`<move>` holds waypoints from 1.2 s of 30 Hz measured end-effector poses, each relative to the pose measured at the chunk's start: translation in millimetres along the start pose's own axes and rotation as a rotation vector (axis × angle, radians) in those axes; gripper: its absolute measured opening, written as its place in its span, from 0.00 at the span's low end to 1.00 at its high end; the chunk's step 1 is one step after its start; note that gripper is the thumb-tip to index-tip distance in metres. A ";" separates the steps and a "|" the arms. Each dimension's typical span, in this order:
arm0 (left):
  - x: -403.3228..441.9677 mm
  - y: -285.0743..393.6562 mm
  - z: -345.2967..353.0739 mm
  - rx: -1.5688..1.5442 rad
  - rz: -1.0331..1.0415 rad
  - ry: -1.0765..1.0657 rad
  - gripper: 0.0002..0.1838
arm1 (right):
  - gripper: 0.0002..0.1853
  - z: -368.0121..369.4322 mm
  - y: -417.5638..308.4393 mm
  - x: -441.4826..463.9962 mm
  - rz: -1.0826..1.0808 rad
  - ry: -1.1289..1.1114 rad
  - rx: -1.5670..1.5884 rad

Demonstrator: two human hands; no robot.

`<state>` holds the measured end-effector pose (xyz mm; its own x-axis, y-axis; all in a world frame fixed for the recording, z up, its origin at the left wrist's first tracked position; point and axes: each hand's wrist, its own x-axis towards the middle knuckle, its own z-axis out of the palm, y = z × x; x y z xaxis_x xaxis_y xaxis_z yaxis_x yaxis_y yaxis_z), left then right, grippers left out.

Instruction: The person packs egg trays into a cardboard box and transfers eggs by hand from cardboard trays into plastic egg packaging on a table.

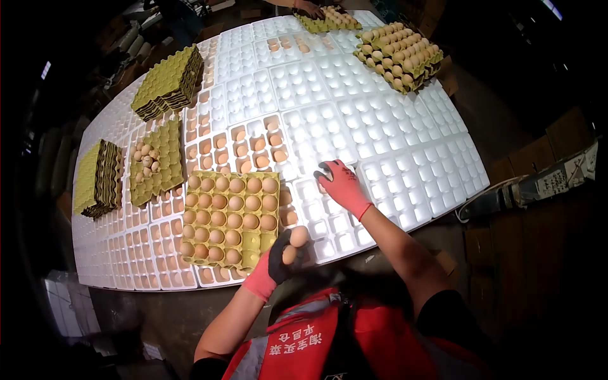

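My left hand (272, 267), in a pink glove with a dark palm, is closed around two brown eggs (299, 237) at the near edge of the table. Beside it lies a yellow-green egg tray (250, 241), mostly filled with brown eggs and with a few bare cups at its near right corner. Over a white foam tray (324, 247) reaches my right hand (345, 187), gloved the same way. Its fingers are curled around an egg (323, 187), which is mostly hidden by the glove.
White foam trays (411, 126) cover the table; those on the left hold eggs. Stacked empty egg trays (166, 82) and another stack (98, 177) stand left, near a tray with several eggs (156, 161). Filled trays (399, 57) sit far right. Another person's gloved hand (308, 8) touches a far tray.
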<state>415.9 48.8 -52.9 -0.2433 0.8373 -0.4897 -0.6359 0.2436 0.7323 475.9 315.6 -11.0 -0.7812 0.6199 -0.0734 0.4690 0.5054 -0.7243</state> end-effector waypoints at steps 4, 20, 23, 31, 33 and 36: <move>-3.2 25.6 52.4 0.155 -0.011 0.351 0.18 | 0.18 50.7 9.9 11.9 -0.551 -0.055 -0.255; 41.8 3.5 66.1 1.366 0.569 0.369 0.30 | 0.20 -12.4 -48.3 -69.5 -0.326 -0.062 0.249; -65.4 45.0 23.8 1.424 0.584 0.798 0.21 | 0.28 58.3 -76.3 -74.2 -0.561 -0.209 -0.175; -41.6 111.4 -55.5 2.050 0.372 0.180 0.22 | 0.21 77.4 -87.5 -47.0 -0.096 -0.203 0.477; -44.8 107.6 -68.6 1.697 0.567 0.329 0.20 | 0.20 82.0 -66.1 -33.4 -0.042 -0.107 0.677; -49.2 115.0 -68.6 0.918 0.498 0.333 0.20 | 0.20 86.9 -94.8 -33.9 -0.298 -0.129 -0.299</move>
<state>304.5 2.1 23.0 -0.5949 0.8026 -0.0431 0.3429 0.3020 0.8895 422.0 194.5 0.5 -0.9365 0.3505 0.0099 0.2993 0.8137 -0.4984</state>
